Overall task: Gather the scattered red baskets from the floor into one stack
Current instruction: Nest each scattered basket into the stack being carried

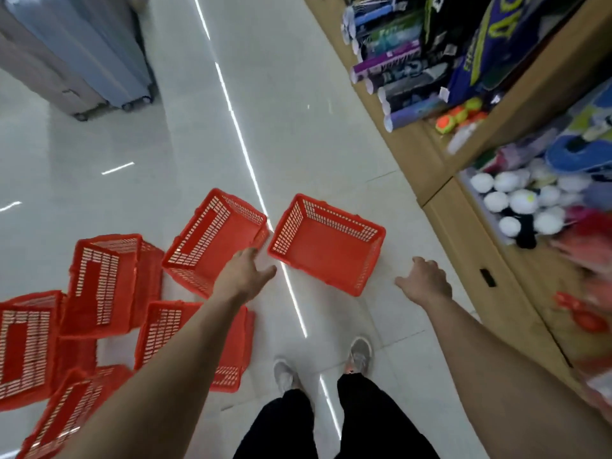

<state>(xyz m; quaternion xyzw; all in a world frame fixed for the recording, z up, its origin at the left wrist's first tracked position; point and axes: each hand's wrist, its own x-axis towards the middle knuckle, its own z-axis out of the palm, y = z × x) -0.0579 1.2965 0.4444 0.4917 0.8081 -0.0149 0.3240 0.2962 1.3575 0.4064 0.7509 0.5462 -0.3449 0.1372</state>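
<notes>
Several red plastic baskets lie scattered on the pale tiled floor. One upright basket [326, 241] sits straight ahead, between my two hands. A second basket [215, 238] lies just left of it, and my left hand [243, 276] hovers over its near right corner with fingers spread, holding nothing. My right hand [425, 279] hangs in the air to the right of the upright basket, fingers loosely curled down, empty. More baskets lie tipped at the lower left: one [106, 283], one [169, 329] under my left forearm, one [26, 346] at the edge, and one [66, 412] at the bottom.
A wooden shelf unit [463, 207] with tubes, balls and slippers runs along the right side. Grey and blue suitcases [86, 58] stand at the upper left. My feet in grey shoes [359, 354] stand just behind the baskets. Open floor stretches ahead.
</notes>
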